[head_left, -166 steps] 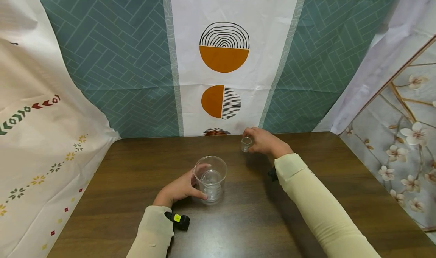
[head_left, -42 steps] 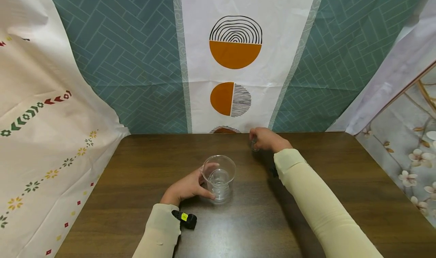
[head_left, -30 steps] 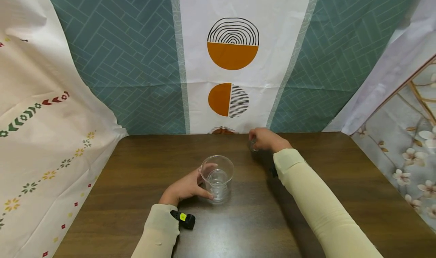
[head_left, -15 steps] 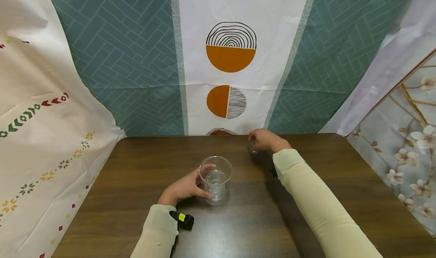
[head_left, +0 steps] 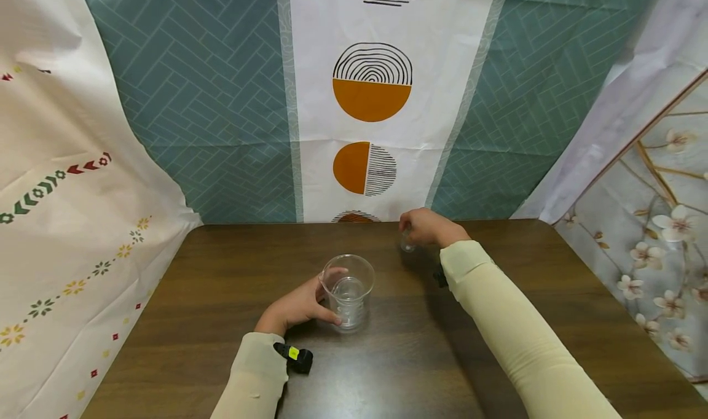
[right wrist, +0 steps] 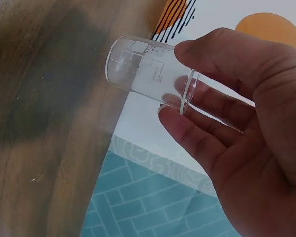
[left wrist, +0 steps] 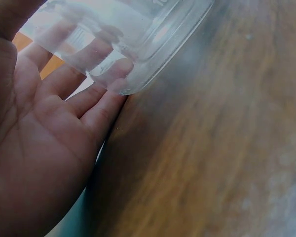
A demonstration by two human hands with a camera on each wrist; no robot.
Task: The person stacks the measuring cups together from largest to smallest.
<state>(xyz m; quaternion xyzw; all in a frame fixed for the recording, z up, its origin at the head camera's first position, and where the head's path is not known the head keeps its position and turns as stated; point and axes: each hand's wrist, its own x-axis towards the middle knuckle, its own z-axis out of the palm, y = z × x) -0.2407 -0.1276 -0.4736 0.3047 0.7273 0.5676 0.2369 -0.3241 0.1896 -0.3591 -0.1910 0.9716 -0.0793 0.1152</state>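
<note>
A large clear beaker (head_left: 362, 290) stands upright on the brown table, and a smaller round glass rim shows inside it, seemingly a nested beaker. My left hand (head_left: 298, 302) wraps its left side, thumb in front and fingers behind. In the left wrist view, the fingers (left wrist: 101, 54) curve around the beaker's lower wall. Near the table's back edge, my right hand (head_left: 427, 226) pinches a small clear beaker (right wrist: 143, 69) marked 25 by its rim, from above. Whether the small beaker's base touches the table cannot be told.
The wood-grain table (head_left: 232, 259) spreads under both arms. Behind it hangs a teal and white patterned cloth (head_left: 238, 179). A cream cloth (head_left: 110, 210) borders the left side and a floral cloth (head_left: 652, 259) the right.
Earlier the right hand held the small beaker from its side; the fingers now come down over its rim. The left hand still holds the large beaker. The head view has shifted slightly.
</note>
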